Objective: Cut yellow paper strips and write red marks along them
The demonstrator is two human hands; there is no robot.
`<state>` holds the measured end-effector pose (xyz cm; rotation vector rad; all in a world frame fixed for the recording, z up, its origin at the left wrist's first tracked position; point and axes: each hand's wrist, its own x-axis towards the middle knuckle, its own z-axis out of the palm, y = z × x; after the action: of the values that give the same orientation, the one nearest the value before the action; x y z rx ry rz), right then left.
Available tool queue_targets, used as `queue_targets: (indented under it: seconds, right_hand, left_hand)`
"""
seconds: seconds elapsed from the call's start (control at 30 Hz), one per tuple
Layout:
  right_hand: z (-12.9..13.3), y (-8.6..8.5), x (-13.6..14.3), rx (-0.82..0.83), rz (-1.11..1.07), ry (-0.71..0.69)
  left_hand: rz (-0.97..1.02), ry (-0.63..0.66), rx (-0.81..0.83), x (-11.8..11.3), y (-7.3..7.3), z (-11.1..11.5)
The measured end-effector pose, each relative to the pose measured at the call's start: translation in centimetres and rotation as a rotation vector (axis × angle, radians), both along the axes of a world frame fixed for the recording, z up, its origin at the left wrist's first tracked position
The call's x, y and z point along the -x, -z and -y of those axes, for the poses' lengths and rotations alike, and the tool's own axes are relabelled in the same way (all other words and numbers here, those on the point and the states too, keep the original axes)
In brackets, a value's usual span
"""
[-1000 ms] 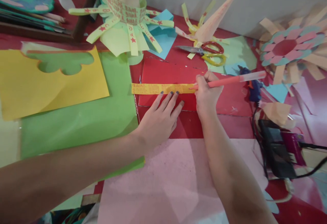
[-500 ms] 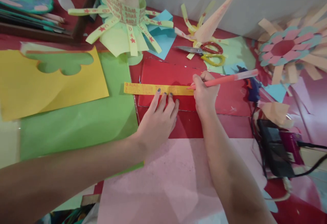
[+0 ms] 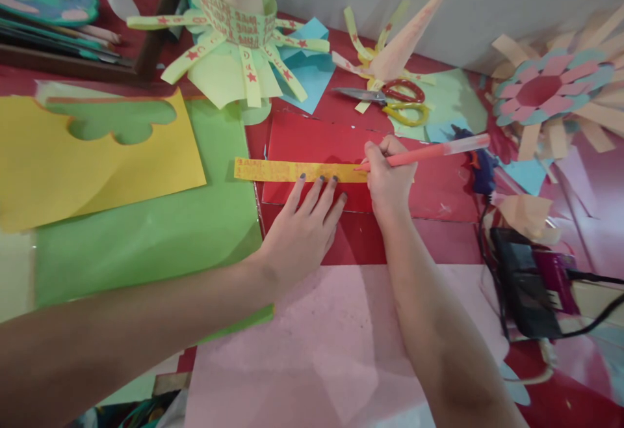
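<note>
A narrow yellow paper strip [image 3: 277, 171] with rows of reddish marks lies across a red board [image 3: 312, 138]. My left hand [image 3: 305, 226] is palm down with its fingers spread, the fingertips resting on the strip's lower edge. A coral-coloured pen [image 3: 424, 153] is pinched in my right hand [image 3: 390, 181], its tip touching the strip near the right end. Part of that end is hidden behind my right hand.
Scissors [image 3: 390, 97] lie behind the board. Paper crafts with cones stand at the back. Right of my arm are a glue gun [image 3: 482, 171] and a black power adapter [image 3: 524, 281] with cables. Yellow paper [image 3: 121, 174] lies over green sheets at left.
The fingers of my left hand have spread and shifted slightly right along the strip. My right hand and the pen have moved very slightly left.
</note>
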<state>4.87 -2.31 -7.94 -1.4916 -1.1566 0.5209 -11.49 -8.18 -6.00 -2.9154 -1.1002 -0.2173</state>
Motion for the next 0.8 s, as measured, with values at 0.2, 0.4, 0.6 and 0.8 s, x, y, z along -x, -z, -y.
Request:
queue_targets:
  seconds: [0.2, 0.4, 0.6, 0.8]
  right_hand:
    - [0.0, -0.1, 0.0, -0.007, 0.011, -0.006]
    - [0.1, -0.3, 0.2, -0.002, -0.003, -0.010]
    - [0.6, -1.1, 0.7, -0.003, 0.017, -0.076]
    - [0.9, -1.7, 1.0, 0.035, 0.049, -0.206]
  left_hand:
    - [-0.011, -0.004, -0.037, -0.1, 0.0, 0.1]
    - [-0.004, -0.011, -0.060, -0.1, 0.1, 0.2]
    - [-0.016, -0.041, -0.090, 0.0, 0.0, 0.3]
    - [-0.035, -0.039, -0.126, 0.0, 0.1, 0.3]
